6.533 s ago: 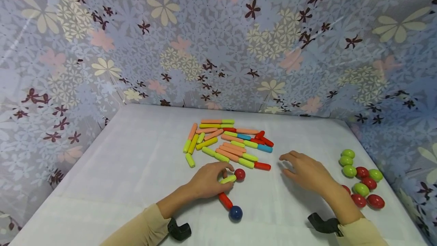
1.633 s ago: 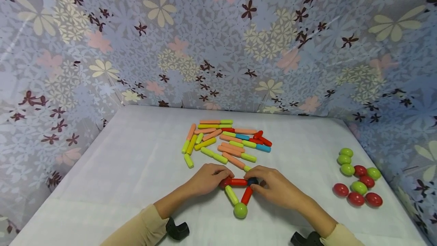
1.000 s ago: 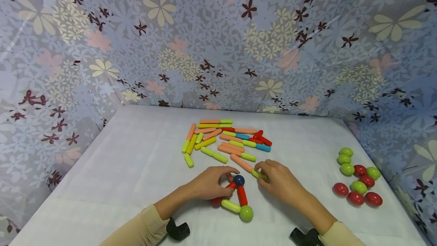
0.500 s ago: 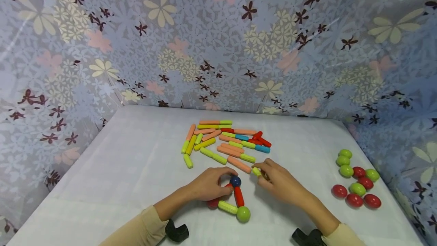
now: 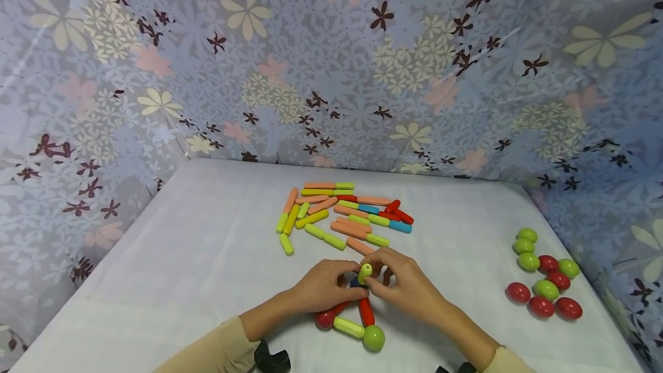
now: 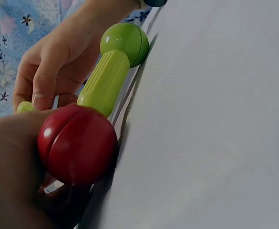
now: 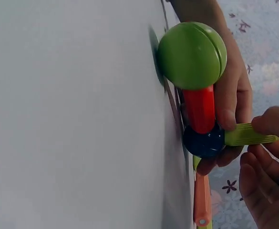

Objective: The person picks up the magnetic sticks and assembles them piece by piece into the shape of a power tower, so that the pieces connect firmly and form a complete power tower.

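A triangle of sticks and balls lies on the table in the head view. Its corners are a red ball (image 6: 79, 145), a green ball (image 5: 373, 338) and a blue ball (image 7: 204, 142). One side is a lime stick (image 5: 349, 327); a red stick (image 5: 366, 311) joins green to blue, and another red one is partly covered by my left hand (image 5: 322, 286). That hand grips the blue ball from the left. Between thumb and fingers, my right hand (image 5: 406, 286) pinches a short lime stick (image 7: 248, 135), held upright with its lower end against the top of the blue ball.
Behind the hands lie several loose sticks in orange, lime, yellow, red and blue, the nearest an orange stick (image 5: 359, 246). Several green and red balls (image 5: 541, 307) sit at the right. A floral cloth (image 5: 331, 73) hangs behind the white table (image 5: 207, 235).
The balls and sticks have become a triangle. My right hand has pulled a lime stick off the end of an orange one and brought it left, upright, onto the blue ball.
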### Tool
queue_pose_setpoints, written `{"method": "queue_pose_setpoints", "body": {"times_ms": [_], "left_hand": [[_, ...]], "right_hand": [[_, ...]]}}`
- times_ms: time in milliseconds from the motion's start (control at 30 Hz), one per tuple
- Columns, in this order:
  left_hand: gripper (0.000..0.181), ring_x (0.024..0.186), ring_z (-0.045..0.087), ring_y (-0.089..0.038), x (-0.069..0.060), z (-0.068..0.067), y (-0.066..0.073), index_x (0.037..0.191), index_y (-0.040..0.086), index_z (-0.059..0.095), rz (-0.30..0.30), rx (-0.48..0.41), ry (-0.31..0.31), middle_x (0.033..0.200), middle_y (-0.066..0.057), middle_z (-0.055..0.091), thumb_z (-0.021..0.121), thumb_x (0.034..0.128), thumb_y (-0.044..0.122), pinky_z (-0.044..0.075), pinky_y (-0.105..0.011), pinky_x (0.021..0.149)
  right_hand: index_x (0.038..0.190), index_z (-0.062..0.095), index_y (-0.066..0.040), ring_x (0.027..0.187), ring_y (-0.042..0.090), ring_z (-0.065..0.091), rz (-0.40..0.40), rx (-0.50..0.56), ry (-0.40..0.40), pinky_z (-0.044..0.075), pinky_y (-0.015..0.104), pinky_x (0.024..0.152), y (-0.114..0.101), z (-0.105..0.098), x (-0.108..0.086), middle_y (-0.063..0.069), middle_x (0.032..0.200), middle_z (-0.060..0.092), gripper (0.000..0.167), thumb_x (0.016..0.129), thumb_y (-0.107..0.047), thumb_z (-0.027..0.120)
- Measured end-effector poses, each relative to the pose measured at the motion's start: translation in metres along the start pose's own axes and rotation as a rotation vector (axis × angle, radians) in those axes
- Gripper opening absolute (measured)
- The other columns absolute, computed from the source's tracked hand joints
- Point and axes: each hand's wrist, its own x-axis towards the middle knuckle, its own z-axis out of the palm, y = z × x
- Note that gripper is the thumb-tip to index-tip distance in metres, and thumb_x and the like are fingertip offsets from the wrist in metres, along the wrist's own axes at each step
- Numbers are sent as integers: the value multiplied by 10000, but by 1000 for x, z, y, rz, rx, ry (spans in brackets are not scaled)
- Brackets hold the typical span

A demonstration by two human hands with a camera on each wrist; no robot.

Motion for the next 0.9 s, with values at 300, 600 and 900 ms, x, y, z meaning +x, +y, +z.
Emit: {"method": "queue_pose_setpoints", "body": {"times_ms": [300,600,900], "left_hand": [[170,629,512,-27,1,1,-1,892,259,624,15,-84,17,731,139,567,645,909,427,424,-199,545],[196,681,546,-16,2,2,-1,973,273,673,-27,-87,19,802,168,611,656,892,452,468,-212,601],[219,706,557,-19,2,1,-2,981,276,680,-33,-102,23,824,168,621,652,888,472,475,-218,630]], "right_hand": [[1209,627,-261,877,98,571,22,-34,-83,514,272,683,2,-21,10,-122,1042,614,287,926,-236,665],[1197,668,-160,1123,226,550,39,-432,-72,471,448,910,58,-35,34,19,1217,588,318,882,-157,712],[1282,607,-212,1151,241,544,-34,-549,-145,468,462,915,63,-27,44,53,1284,569,426,872,-209,720]]}}
